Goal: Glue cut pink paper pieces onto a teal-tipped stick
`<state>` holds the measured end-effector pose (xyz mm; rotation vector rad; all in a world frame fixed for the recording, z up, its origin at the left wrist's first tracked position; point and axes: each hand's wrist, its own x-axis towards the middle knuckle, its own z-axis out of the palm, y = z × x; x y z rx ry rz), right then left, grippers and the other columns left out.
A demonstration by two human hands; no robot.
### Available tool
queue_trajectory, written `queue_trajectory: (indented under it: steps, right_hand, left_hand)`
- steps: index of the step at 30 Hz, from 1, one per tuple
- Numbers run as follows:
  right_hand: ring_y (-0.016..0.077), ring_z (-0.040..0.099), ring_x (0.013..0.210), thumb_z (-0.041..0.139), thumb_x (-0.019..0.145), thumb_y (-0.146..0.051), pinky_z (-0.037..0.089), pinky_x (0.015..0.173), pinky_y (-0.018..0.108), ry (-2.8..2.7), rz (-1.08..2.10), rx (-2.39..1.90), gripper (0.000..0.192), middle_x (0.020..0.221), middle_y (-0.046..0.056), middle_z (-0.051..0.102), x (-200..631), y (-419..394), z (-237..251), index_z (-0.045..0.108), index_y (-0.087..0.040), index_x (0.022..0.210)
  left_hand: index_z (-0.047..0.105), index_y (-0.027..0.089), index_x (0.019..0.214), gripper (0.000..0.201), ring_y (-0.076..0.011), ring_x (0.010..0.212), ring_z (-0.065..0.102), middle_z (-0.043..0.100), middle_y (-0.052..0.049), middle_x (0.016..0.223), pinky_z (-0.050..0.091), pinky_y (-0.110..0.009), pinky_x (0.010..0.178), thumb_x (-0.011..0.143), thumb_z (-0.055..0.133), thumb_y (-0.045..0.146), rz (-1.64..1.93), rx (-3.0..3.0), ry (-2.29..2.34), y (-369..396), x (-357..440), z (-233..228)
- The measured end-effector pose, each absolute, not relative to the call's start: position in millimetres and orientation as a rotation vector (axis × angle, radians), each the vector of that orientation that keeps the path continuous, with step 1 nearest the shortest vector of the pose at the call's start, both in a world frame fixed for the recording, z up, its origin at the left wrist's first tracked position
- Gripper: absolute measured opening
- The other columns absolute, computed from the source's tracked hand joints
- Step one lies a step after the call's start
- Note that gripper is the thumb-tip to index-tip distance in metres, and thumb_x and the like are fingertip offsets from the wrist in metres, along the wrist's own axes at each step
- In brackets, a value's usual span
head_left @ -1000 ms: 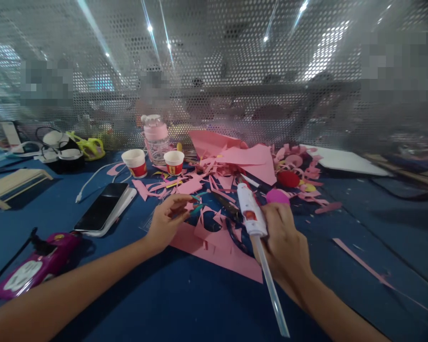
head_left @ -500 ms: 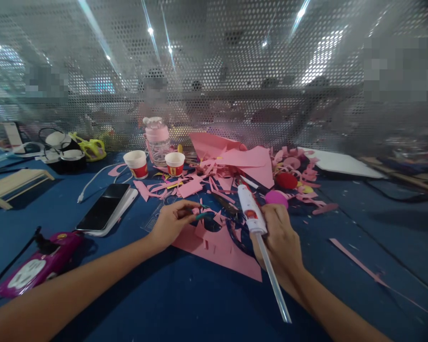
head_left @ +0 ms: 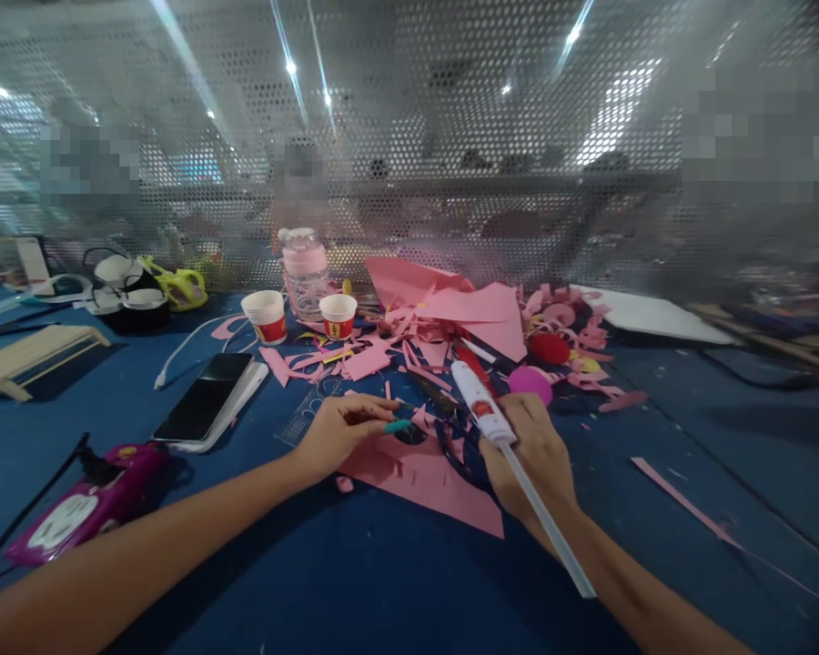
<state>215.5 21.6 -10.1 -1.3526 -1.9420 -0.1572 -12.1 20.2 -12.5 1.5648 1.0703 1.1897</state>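
Head view: bare blue table [head_left: 355, 582] lay open near me and to the right; pink paper scraps [head_left: 443, 346] crowded the far middle. My right hand [head_left: 529, 455] gripped the glue gun [head_left: 479, 405], long axis running near-right to far-left, nozzle pointing away. My left hand [head_left: 334, 435] pinched a small teal piece [head_left: 397, 425] over the pink sheet [head_left: 429, 478].
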Motion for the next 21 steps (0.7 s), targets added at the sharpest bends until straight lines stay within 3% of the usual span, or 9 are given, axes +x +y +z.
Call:
queue_trajectory:
  steps: [5, 8, 10, 13, 15, 18, 21]
  right_hand:
    - [0.0183, 0.050, 0.068, 0.044, 0.071, -0.018, 0.042, 0.051, 0.030, -1.937, -0.120, -1.342, 0.014, 0.086, 0.008, 0.049, 215.8, 22.9, -9.9, 0.047, -0.017, 0.084]
    - [0.0191, 0.050, 0.070, 0.045, 0.070, -0.019, 0.043, 0.051, 0.031, -1.924, -0.124, -1.352, 0.016, 0.087, 0.009, 0.049, 215.8, 24.1, -9.7, 0.048, -0.016, 0.085]
    - [0.0194, 0.050, 0.071, 0.045, 0.070, -0.020, 0.043, 0.052, 0.031, -1.928, -0.140, -1.353, 0.016, 0.088, 0.010, 0.049, 214.7, 23.8, -9.3, 0.047, -0.016, 0.085]
    - [0.0190, 0.050, 0.070, 0.045, 0.071, -0.019, 0.043, 0.053, 0.031, -1.949, -0.170, -1.350, 0.014, 0.089, 0.010, 0.050, 211.1, 21.5, -7.8, 0.045, -0.017, 0.085]
    - [0.0189, 0.051, 0.070, 0.044, 0.072, -0.018, 0.044, 0.053, 0.031, -1.955, -0.187, -1.352, 0.014, 0.088, 0.009, 0.050, 208.5, 19.6, -6.3, 0.045, -0.017, 0.086]
    - [0.0189, 0.051, 0.069, 0.042, 0.073, -0.018, 0.043, 0.052, 0.030, -1.957, -0.199, -1.341, 0.013, 0.086, 0.008, 0.050, 206.2, 18.2, -4.9, 0.044, -0.018, 0.086]
    - [0.0191, 0.051, 0.069, 0.042, 0.072, -0.018, 0.042, 0.050, 0.030, -1.964, -0.186, -1.343, 0.013, 0.086, 0.009, 0.050, 205.5, 19.2, -5.4, 0.045, -0.018, 0.084]
  left_hand:
    - [0.062, 0.018, 0.095, 0.022, -0.0179, 0.095, 0.059, 0.065, -0.009, 0.102, 0.046, -0.035, 0.085, 0.083, 0.047, 0.029, 1.166, 1.904, 1.170, 21.8, -17.1, -7.6]
    - [0.058, 0.013, 0.098, 0.033, -0.0213, 0.093, 0.056, 0.062, -0.013, 0.097, 0.045, -0.039, 0.083, 0.087, 0.034, 0.032, 1.136, 2.391, 1.349, 11.2, -16.6, 8.9]
    - [0.054, 0.010, 0.105, 0.040, -0.0254, 0.086, 0.058, 0.061, -0.016, 0.092, 0.048, -0.039, 0.072, 0.084, 0.038, 0.039, 0.868, 2.624, 1.553, -5.0, -12.3, 20.6]
    - [0.053, 0.005, 0.110, 0.048, -0.0281, 0.055, 0.059, 0.060, -0.014, 0.064, 0.045, -0.037, 0.046, 0.082, 0.039, 0.041, 0.160, 2.495, 2.216, -39.9, -1.8, 25.2]
    - [0.051, 0.000, 0.115, 0.049, -0.0276, 0.046, 0.058, 0.058, -0.013, 0.054, 0.041, -0.032, 0.039, 0.081, 0.044, 0.035, -0.158, 2.351, 2.419, -63.3, 6.3, 17.5]
    - [0.051, 0.005, 0.118, 0.043, -0.0241, 0.043, 0.059, 0.059, -0.012, 0.053, 0.039, -0.025, 0.036, 0.076, 0.046, 0.012, -0.430, 2.353, 2.313, -86.0, 17.6, 1.1]
    - [0.052, 0.009, 0.118, 0.052, -0.0193, 0.040, 0.059, 0.060, -0.010, 0.052, 0.037, -0.019, 0.035, 0.068, 0.041, -0.003, -0.529, 2.384, 2.259, -91.2, 24.4, -7.0]
